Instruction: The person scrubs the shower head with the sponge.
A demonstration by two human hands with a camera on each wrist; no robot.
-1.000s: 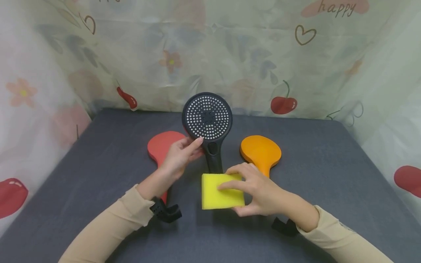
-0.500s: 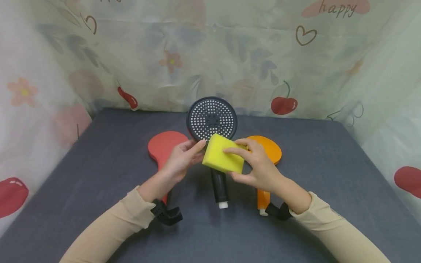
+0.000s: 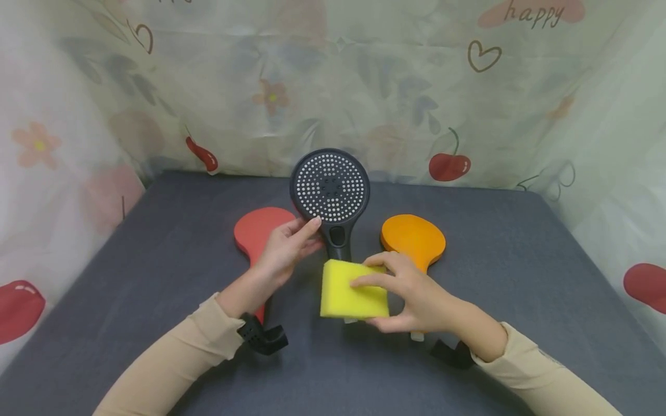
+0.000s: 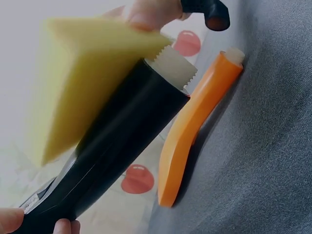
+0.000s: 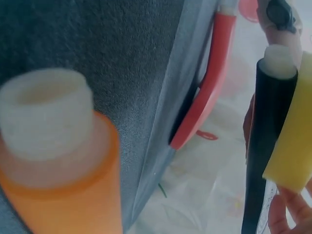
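A black shower head (image 3: 330, 186) with pale nozzles is held off the table, its face toward the head camera. My left hand (image 3: 285, 249) grips it at the neck, thumb at the lower rim of the face. A yellow sponge (image 3: 347, 292) is pinched in my right hand (image 3: 413, 292), in front of the shower head's handle. In the left wrist view the sponge (image 4: 73, 83) lies along the black handle (image 4: 122, 122), near its white threaded end. The right wrist view shows the sponge (image 5: 295, 131) beside the handle too.
A red shower head (image 3: 260, 228) lies on the dark grey table (image 3: 494, 248) behind my left hand. An orange shower head (image 3: 414, 237) lies behind my right hand. A patterned curtain (image 3: 234, 75) stands around the table's back and sides.
The sponge went up to the lower edge of the shower face, then back down over the handle. The shower head tipped slightly and returned. The left hand hardly moved.
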